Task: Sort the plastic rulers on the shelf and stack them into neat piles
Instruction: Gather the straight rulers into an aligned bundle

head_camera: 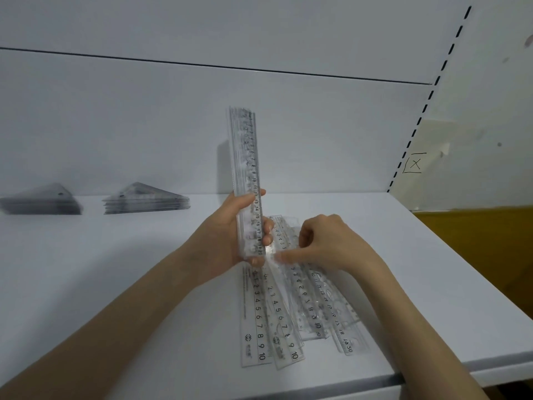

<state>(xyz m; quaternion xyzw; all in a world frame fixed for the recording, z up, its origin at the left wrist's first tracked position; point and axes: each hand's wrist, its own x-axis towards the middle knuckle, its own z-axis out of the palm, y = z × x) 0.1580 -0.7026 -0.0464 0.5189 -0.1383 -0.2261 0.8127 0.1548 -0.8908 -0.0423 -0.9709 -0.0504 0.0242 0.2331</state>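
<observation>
White shelf (115, 284) w/ pale back wall. Left hand (230, 235) grips a bundle (246, 157) of long rulers upright, prob. so the ends line up as more are added. Right hand (326, 243) has fingers curled, index tip down on the loose rulers (288, 307) fanned near the front edge. Can't tell if it pinches one. Triangle piles (145, 200) sit well apart at back left, prob. sorted.
</observation>
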